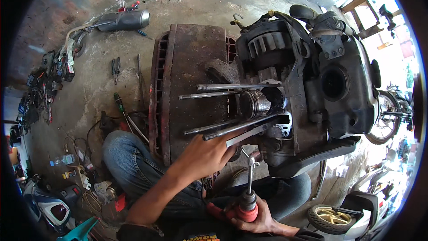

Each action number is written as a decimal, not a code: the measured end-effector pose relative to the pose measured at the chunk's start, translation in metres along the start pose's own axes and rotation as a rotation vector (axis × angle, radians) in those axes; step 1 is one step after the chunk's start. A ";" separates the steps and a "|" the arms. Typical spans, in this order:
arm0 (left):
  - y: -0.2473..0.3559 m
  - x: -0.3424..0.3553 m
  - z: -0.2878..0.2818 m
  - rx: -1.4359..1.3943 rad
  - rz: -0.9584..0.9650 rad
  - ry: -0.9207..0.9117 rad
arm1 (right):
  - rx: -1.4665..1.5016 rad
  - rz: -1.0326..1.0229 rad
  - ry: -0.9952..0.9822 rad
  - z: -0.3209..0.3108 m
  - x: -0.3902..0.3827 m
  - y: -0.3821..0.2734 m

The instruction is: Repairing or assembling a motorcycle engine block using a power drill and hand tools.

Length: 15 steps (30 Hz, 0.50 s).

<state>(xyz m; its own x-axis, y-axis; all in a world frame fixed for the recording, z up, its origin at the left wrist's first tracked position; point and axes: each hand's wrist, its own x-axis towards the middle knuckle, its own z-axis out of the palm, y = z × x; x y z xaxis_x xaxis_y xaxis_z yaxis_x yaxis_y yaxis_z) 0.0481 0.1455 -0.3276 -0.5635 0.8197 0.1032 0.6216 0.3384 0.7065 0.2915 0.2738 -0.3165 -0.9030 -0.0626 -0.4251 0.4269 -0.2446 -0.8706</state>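
in the head view, my right grip [263, 222] is closed around a red power driver [246, 213], its shiny steel extension [250, 180] pointing up toward the dark, grimy engine [307, 85]. my left grip [207, 154] reaches in below the long threaded studs [218, 132], beside a flat pale metal strip [249, 135]; my fingertips are hidden there, so i can't tell how far it's closed or whether it holds anything. the round, glossy, grooved piston [255, 103] sits among the studs. nearby are a scuffed brown crate [196, 53] and, on rough concrete floor [102, 47], pliers [116, 70].
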 end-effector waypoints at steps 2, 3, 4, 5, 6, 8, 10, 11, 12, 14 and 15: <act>-0.001 0.015 0.001 0.073 0.074 -0.003 | 0.001 -0.015 0.012 0.001 0.003 -0.001; -0.001 0.021 0.002 0.153 0.148 -0.010 | 0.007 -0.034 0.023 0.001 0.003 -0.001; -0.002 0.026 0.004 0.090 0.189 0.066 | 0.003 -0.034 0.022 0.003 0.003 0.000; 0.000 0.028 0.000 0.090 0.189 0.069 | 0.002 -0.049 0.039 0.003 0.003 0.002; 0.004 0.029 -0.007 0.169 0.165 0.010 | 0.001 -0.065 0.055 0.004 0.002 0.003; 0.018 0.038 -0.018 0.245 0.113 -0.139 | -0.019 -0.063 0.060 0.001 0.000 0.009; 0.015 0.034 -0.007 0.204 0.210 -0.023 | -0.036 -0.062 0.064 -0.001 -0.002 0.010; 0.015 0.031 -0.004 0.163 0.300 0.092 | -0.026 -0.067 0.061 0.000 -0.001 0.008; 0.017 0.029 -0.004 0.148 0.249 0.068 | -0.016 -0.072 0.057 0.000 -0.001 0.007; 0.009 0.032 0.000 0.165 0.205 0.006 | -0.007 -0.093 0.055 0.002 -0.001 0.008; 0.006 0.034 0.000 0.177 0.160 -0.056 | 0.001 -0.111 0.055 0.003 -0.001 0.008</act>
<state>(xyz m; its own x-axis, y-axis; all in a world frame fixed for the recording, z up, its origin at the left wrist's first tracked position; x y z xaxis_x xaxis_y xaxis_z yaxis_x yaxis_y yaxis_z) 0.0324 0.1755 -0.3200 -0.4225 0.8919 0.1614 0.7888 0.2741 0.5502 0.2954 0.2693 -0.3225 -0.9405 0.0180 -0.3392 0.3245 -0.2479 -0.9128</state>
